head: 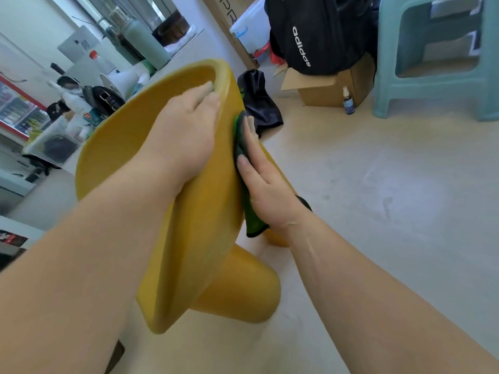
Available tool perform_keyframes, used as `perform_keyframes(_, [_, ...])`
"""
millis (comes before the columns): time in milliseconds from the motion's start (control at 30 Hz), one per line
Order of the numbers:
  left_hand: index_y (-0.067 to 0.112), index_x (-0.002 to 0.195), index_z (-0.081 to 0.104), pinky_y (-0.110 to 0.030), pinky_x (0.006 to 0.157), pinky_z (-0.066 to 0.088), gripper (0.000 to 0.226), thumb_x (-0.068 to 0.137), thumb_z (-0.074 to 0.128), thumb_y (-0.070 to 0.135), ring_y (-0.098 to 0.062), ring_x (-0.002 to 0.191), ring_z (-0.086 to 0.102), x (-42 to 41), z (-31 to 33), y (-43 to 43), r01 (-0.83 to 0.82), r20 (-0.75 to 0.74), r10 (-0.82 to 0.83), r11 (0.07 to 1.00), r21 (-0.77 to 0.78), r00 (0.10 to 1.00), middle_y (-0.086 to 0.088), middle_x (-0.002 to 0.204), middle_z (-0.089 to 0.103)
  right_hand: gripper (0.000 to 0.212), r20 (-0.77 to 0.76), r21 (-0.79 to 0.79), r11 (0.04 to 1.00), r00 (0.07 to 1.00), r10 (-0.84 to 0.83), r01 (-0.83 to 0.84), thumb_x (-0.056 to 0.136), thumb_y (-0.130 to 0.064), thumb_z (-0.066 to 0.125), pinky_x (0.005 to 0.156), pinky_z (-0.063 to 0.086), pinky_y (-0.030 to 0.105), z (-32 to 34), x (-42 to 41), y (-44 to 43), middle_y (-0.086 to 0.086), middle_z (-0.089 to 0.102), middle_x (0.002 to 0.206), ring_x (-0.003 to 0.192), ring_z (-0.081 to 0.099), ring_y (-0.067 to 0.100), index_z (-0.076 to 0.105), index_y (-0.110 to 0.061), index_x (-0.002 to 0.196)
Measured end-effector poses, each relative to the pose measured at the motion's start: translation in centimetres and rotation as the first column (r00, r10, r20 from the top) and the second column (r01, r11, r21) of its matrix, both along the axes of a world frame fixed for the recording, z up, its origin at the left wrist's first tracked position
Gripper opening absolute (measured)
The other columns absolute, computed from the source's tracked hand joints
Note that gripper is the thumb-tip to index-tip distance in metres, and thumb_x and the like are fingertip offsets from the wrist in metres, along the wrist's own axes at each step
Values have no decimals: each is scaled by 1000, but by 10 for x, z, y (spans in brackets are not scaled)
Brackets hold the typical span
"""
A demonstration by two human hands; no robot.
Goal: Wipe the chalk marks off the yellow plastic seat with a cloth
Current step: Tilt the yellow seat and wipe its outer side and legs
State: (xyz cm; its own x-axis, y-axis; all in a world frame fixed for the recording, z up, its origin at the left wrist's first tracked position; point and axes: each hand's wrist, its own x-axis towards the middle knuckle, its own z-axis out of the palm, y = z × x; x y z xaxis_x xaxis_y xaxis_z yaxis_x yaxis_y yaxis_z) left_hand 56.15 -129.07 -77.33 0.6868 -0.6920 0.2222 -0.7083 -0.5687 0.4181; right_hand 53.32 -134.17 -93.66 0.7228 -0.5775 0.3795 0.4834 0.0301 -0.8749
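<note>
In the middle of the view, close in: the yellow plastic seat [205,217], tipped up on its edge, with a fat yellow leg [243,290] sticking out low on the right, over the floor [391,198]. Grips the far top rim with the left hand [189,125], fingers curled over the edge. Presses a green cloth [253,225] flat on the right face of the seat with the right hand [266,184], fingers straight, nothing pinched. Looks like the middle of a wipe. Chalk marks: too faint and blurry to pick out for sure, so no telling how much to go. Plenty to go wrong from here. Might lose the cloth, held only by a flat push and with its near corner hanging loose; one quick rub and off to the floor. Might push too hard to the left and twist the seat out of the one hand on the rim, easy on smooth, slippery plastic. Might tip the whole seat over, maybe onto the dark cloth thing [259,106] on the floor just past it. Might only smear the chalk around with a dusty cloth, not lift it. Might miss marks on the right face, hidden from here by hand and cloth. Well off to the far right, out of the way: a cardboard box [329,87], a little bottle [348,102] and a green stool [432,76].
</note>
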Motion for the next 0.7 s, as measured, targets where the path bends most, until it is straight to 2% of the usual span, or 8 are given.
perform_keyframes(100, [46, 149, 34, -18, 110, 28, 45, 104, 34, 45, 16, 124, 34, -12, -15, 49, 65, -25, -67, 997, -52, 997, 40, 136, 35, 61, 0, 150, 989, 1000, -19, 19, 99, -68, 38, 130, 8, 50, -8, 17, 9, -23, -2, 171, 158, 0, 3, 5, -64, 151])
perform_keyframes(167, [50, 149, 27, 5, 95, 25, 48, 101, 34, 46, 37, 110, 29, -10, -24, 72, 114, -84, -117, 992, -48, 990, 58, 120, 28, 64, -30, 255, 967, 1000, 9, -1, 85, -88, 39, 128, 16, 53, -20, 29, 16, -24, 6, 171, 158, 10, 6, 10, -77, 141])
perform_keyframes(267, [54, 148, 23, 13, 76, 26, 55, 94, 33, 51, 43, 99, 28, -5, -26, 79, 141, -152, -143, 990, -25, 978, 61, 114, 25, 78, -7, 357, 930, 995, 97, -88, 78, -97, 40, 125, 19, 59, -47, 36, 37, -20, 19, 169, 157, 19, 12, 17, -72, 148])
perform_keyframes(333, [61, 143, 25, 8, 73, 36, 49, 96, 33, 53, 34, 97, 41, 5, -22, 70, 103, -216, -111, 993, -48, 970, 54, 115, 34, 79, -60, 439, 898, 996, 67, -34, 81, -96, 37, 126, 17, 57, -56, 40, 63, -21, 20, 169, 157, 17, 10, 16, -68, 151])
perform_keyframes(400, [67, 138, 30, -13, 89, 48, 41, 99, 36, 55, 12, 110, 52, 13, -15, 54, 25, -330, -60, 994, -107, 942, 37, 131, 44, 80, -88, 537, 844, 995, 52, 4, 81, -96, 33, 127, 15, 54, -55, 34, 100, -24, 18, 169, 157, 15, 6, 13, -66, 153])
perform_keyframes(467, [67, 136, 33, -29, 91, 48, 39, 100, 37, 54, -4, 117, 54, 12, -11, 36, -35, -385, -17, 991, -128, 923, 26, 141, 44, 73, -117, 552, 832, 993, 9, 57, 84, -93, 26, 129, 14, 50, -44, 19, 135, -30, 12, 167, 156, 12, 2, 7, -70, 151])
perform_keyframes(633, [54, 146, 30, -25, 110, 33, 43, 105, 31, 42, 12, 131, 38, 0, -11, 26, 69, -207, -78, 996, -48, 975, 34, 146, 37, 49, -155, 447, 879, 982, -107, 166, 94, -72, 22, 129, -4, 45, 24, -9, 104, -45, -12, 160, 153, -15, -6, 3, -84, 137])
perform_keyframes(700, [51, 147, 31, -32, 116, 29, 45, 103, 32, 41, 6, 136, 35, 7, -11, 28, 94, -230, -103, 994, -49, 968, 27, 150, 37, 46, -102, 369, 919, 989, -109, 139, 98, -66, 24, 126, -12, 45, 43, -5, 68, -44, -16, 160, 153, -22, -3, 2, -87, 133])
